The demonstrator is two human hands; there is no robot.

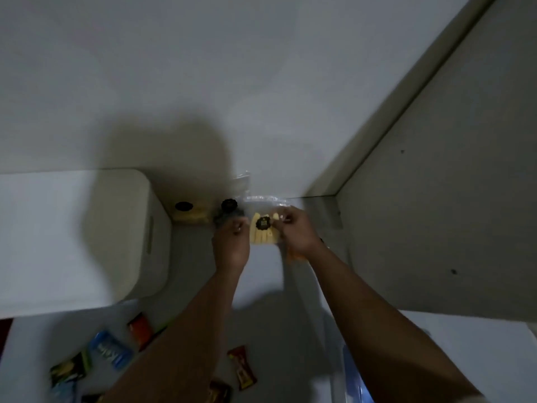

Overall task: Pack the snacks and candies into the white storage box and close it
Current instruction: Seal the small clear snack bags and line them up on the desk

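**Two hands on a clear bag of pale snacks, box waiting at left**

We reach both arms forward over a white surface. Our left hand and right hand pinch the two sides of a clear bag of pale yellow snack sticks with a dark round label on its front, fingers curled onto the plastic. The bag is held just above the surface, near the back wall. Two more clear bags with dark labels sit just behind it, against the wall and beside the white storage box, which stands at left with its rounded corner toward us. From this angle we cannot tell whether its lid is on or off.

To do this step well, we judge the bag should travel leftward held by both edges, so the loose plastic does not sag or spill, and be set down flat inside the box instead of being dropped, since the sticks look brittle. The heavier wrapped items probably belong beneath it.

Much remains unpacked: a blue packet, an orange-red packet, a red wrapped bar and a green-and-yellow packet lie scattered on the surface near us. The frame is motion-blurred and dim; our shadow falls across the wall and box. A grey panel closes off the right side, forming a corner.
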